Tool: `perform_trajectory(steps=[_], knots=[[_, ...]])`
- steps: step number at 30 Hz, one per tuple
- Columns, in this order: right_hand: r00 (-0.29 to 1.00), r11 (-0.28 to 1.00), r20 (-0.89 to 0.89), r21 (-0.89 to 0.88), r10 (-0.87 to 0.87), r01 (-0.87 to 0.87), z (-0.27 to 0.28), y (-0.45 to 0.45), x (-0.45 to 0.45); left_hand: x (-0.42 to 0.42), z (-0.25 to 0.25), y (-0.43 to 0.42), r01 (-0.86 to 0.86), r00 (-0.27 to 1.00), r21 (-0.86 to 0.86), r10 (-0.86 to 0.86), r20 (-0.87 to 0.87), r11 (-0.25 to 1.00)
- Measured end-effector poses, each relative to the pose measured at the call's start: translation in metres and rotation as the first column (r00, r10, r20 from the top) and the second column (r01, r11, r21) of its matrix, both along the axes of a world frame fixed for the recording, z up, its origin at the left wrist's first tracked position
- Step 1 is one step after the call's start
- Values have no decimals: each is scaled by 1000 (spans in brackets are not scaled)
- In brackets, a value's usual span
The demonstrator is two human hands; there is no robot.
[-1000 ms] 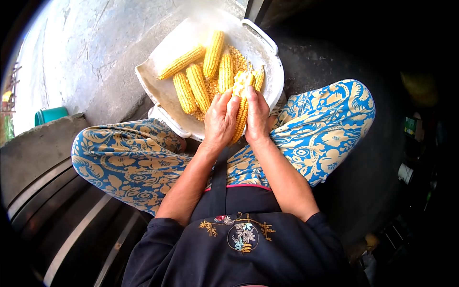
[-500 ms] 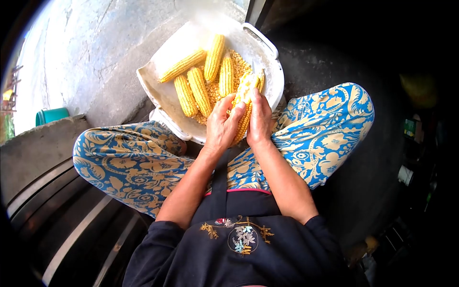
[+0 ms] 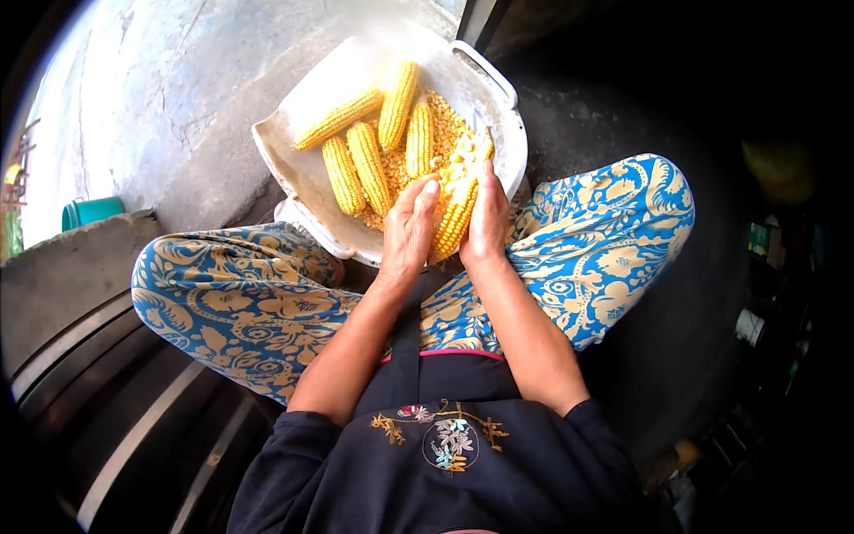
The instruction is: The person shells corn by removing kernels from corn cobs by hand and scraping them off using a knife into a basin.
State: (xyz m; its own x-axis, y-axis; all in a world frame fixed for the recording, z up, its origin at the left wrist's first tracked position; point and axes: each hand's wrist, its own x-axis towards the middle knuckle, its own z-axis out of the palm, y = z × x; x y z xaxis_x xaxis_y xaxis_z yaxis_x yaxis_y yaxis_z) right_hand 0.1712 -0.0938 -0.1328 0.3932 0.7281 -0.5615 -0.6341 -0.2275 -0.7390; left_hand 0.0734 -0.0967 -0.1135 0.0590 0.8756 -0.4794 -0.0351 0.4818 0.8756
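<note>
My right hand (image 3: pixel 487 218) is wrapped along the right side of a yellow corn cob (image 3: pixel 456 215), which slants up and away over the near right of a white basin (image 3: pixel 511 151). Just left of that cob is my left hand (image 3: pixel 409 230), its thumb raised off the cob and its fingers partly hidden. Pale loose kernels (image 3: pixel 458 160) lie at the cob's upper end. Several whole cobs, one of them a cob (image 3: pixel 369 169) near my left fingers, rest in the basin on a bed of loose kernels (image 3: pixel 447 116).
The basin stands between my bent knees, in patterned blue trousers (image 3: pixel 605 240). Its raised handle (image 3: pixel 485 71) is at the far right. Pale concrete floor (image 3: pixel 205 98) spreads to the left, with a green bucket (image 3: pixel 93 214) beside a low ledge (image 3: pixel 80 267).
My left thumb has come off the cob and moved left, so the hands are farther apart. More of the cob's yellow kernels now show between them.
</note>
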Motion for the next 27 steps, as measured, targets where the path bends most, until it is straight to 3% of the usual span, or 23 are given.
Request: perform_trajectory(steps=[1, 2, 3, 5, 10, 12, 18, 22, 24, 27], knots=[[1000, 1000, 0, -1, -5, 5, 2, 0, 1, 0, 5, 1, 9, 999, -39, -10, -37, 999], [1000, 1000, 22, -8, -1, 1, 4, 1, 1, -3, 2, 1, 86, 979, 10, -83, -187, 996], [999, 1000, 45, -15, 3, -2, 6, 2, 2, -2, 5, 0, 92, 978, 11, -88, -187, 996], [997, 1000, 73, -11, 2, -1, 6, 2, 3, 0, 13, -2, 297, 860, 108, -217, -462, 949], [999, 999, 36, -42, -2, 4, 9, 1, 2, 3, -6, -8, 199, 925, 200, -117, -362, 959], [999, 998, 29, -61, -13, 14, 10, 0, 2, 6, -6, -10, 258, 866, 258, -104, -489, 931], [997, 995, 76, -103, 18, -10, 4, 0, 2, 6, 4, -8, 303, 840, 268, -123, -529, 914], [999, 997, 28, -70, -17, 19, -1, 1, 2, 3, -6, -9, 311, 832, 286, -115, -543, 906], [1000, 998, 4, -57, -24, 25, -5, 0, 3, -1, -16, -9, 160, 959, 207, -103, -262, 965], [991, 995, -117, -79, -72, 63, -9, 3, 4, -2, -25, -12, 93, 989, 191, -68, -132, 977]])
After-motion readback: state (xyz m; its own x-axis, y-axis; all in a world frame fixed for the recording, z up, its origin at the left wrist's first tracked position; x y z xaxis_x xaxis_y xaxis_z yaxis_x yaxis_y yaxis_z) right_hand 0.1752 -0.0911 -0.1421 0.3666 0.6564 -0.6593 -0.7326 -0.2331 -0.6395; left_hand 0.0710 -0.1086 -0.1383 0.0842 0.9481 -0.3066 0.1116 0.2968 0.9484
